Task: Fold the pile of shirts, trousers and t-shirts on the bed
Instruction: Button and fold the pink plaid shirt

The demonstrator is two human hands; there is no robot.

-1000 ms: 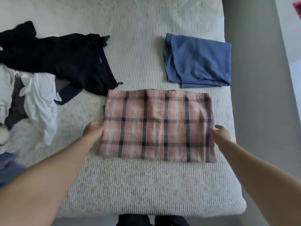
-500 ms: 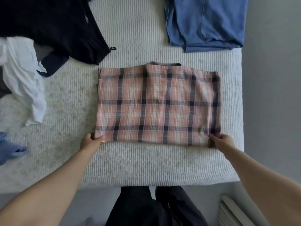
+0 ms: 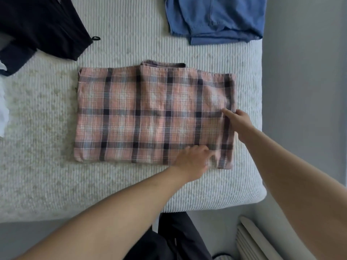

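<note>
Nearest: dark trouser legs [image 3: 174, 239] of the person at the bed's foot, w/ a white ribbed radiator-like panel [image 3: 251, 241] low right on the floor. Both bare forearms reach up over the bed's edge.

Left hand [image 3: 193, 160] lies on the near-right part of the pink plaid woven shirt [image 3: 142, 117], folded to a flat rectangle; fingers look loosely bent, tips pressing into the cloth near its bottom-right corner. Whether it pinches fabric — can't tell. Right hand [image 3: 238, 122] sits at the shirt's right edge, index finger straight & pointing left onto the cloth, other fingers tucked under at the edge; grip unclear.

Shirt lies centre-right on the bed [image 3: 47, 166], whose cover is white, ribbed & nubbly. A collar edge peeks out along the shirt's far side.

Farther: folded blue smooth-cotton garment [image 3: 216, 19] top right, stitched seams showing; black soft garment [image 3: 37, 25] top left, crumpled; a bit of white cloth [image 3: 2, 113] at the left border. No readable writing.
</note>
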